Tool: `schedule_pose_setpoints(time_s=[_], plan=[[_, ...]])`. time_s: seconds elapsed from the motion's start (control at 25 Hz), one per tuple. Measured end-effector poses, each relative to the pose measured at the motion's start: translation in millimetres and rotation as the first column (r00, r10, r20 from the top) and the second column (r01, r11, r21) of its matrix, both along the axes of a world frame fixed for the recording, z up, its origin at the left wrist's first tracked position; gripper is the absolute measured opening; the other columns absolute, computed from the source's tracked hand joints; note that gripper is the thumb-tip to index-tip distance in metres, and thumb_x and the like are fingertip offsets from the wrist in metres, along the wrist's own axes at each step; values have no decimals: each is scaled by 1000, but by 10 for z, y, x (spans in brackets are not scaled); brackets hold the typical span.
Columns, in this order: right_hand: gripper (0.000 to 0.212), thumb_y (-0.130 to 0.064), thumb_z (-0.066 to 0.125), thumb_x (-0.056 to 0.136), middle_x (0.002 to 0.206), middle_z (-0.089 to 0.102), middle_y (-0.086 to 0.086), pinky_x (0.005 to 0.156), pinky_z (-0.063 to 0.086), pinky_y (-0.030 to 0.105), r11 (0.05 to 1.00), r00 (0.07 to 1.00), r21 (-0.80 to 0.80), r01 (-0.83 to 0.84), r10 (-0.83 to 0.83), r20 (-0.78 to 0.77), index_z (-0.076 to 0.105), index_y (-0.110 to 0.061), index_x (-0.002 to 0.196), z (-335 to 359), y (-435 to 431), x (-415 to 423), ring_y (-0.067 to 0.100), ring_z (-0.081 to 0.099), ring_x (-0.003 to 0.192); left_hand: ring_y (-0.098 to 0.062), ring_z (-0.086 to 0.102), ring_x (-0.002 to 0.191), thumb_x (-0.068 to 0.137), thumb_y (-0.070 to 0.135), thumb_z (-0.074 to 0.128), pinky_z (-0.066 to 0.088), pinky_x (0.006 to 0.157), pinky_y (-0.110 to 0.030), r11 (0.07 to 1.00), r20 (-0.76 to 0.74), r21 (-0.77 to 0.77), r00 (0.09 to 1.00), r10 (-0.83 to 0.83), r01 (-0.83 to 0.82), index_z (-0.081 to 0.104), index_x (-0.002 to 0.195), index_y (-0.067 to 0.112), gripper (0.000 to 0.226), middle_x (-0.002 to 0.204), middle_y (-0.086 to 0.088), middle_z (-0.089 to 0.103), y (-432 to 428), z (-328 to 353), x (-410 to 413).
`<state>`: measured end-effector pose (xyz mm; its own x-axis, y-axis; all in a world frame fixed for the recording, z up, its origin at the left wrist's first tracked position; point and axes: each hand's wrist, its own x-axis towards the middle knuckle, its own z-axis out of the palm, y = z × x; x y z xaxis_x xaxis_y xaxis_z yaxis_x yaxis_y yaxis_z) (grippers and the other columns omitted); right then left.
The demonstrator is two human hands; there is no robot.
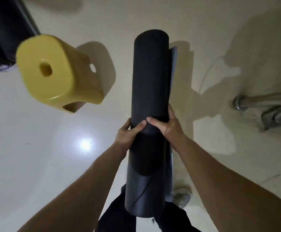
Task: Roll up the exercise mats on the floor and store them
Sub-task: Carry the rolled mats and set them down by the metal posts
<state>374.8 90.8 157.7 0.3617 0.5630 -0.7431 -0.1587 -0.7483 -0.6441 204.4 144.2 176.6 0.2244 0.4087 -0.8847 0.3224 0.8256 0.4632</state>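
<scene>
— Dark foam mat (pixel 150 72) is rolled into a tube and held lengthwise out in front of the body, over the floor (pixel 36 148). Can't tell if the far end touches down.
— Grip state?
— Both wrapped round the roll near mid-length, side by side. Left grip (pixel 128 133) curls in from the left, right grip (pixel 167 124) from the right. Thumbs meet on top, fingers go round the sides. Forearms reach straight out, nearly parallel.
— How will it handle?
— My read: light, soft, compressible. Surface looks matte, so probably not slippery. Not fragile. Main issue is springback: the outer flap (pixel 173 64) stands off the roll along the right side and looks ready to unwind.
— Where to hold?
— Mid-length for balance, as it is. I'd shift the right fingers onto the flap edge to pin it. Squeeze, don't cradle: foam gives, and a loose hold could let the layers telescope.
— Obstacles?
— Yellow stool (pixel 52 71) near on the left, metal pipes (pixel 257 101) well apart on the right. A long roll swings wide, so turn slowly.
</scene>
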Motion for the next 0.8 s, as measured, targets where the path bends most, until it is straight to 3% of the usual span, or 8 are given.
schedule_pose_setpoints(time_s=[0.24, 0.36, 0.44, 0.52, 0.64, 0.8], plan=[[97, -61, 97, 47, 126, 71, -7, 97, 59, 42, 976, 980, 113, -187, 194, -54, 51, -48, 132, 1560, 2208, -1236, 18, 72, 109, -8, 73, 100, 84, 38, 80, 56, 83, -19, 959, 59, 154, 971, 232, -238, 63, 130, 28, 50, 115, 8, 75, 1813, 1595, -1316], [84, -47, 98, 56, 122, 72, -8, 96, 59, 41, 958, 967, 173, -228, 244, -78, 52, -40, 126, 2009, 3222, -1573, 17, 73, 106, -13, 73, 103, 78, 39, 86, 57, 91, -27, 935, 84, 233, 963, 254, -267, 56, 140, 27, 69, 117, 4, 75, 2707, 2009, -1718], [79, -42, 98, 59, 117, 72, -7, 93, 59, 40, 951, 957, 161, -264, 279, -78, 51, -31, 122, 2204, 3938, -1821, 16, 73, 102, -14, 72, 106, 77, 40, 87, 55, 98, -32, 913, 92, 271, 953, 289, -303, 54, 143, 26, 75, 120, 3, 74, 3306, 2142, -1974], [79, -42, 99, 57, 114, 75, -3, 90, 61, 40, 950, 957, 160, -268, 282, -73, 59, -19, 122, 2284, 4649, -1999, 17, 74, 97, -12, 72, 105, 81, 33, 84, 57, 93, -26, 893, 102, 303, 943, 316, -332, 57, 140, 26, 65, 119, 3, 74, 3957, 2194, -2154], [68, -36, 96, 68, 110, 75, -4, 88, 61, 37, 936, 945, 195, -295, 315, -85, 63, -17, 124, 2233, 5685, -2184, 16, 74, 95, -10, 71, 108, 79, 31, 86, 56, 93, -24, 862, 109, 329, 922, 370, -385, 52, 144, 27, 73, 121, 5, 73, 4887, 2159, -2311], [69, -28, 94, 72, 117, 74, 1, 84, 62, 32, 919, 934, 234, -318, 346, -88, 61, -13, 130, 1898, 7021, -2415, 18, 74, 100, -2, 72, 97, 85, 22, 81, 55, 79, -14, 817, 145, 339, 884, 445, -467, 56, 130, 31, 52, 102, 16, 76, 6097, 1747, -2481]])
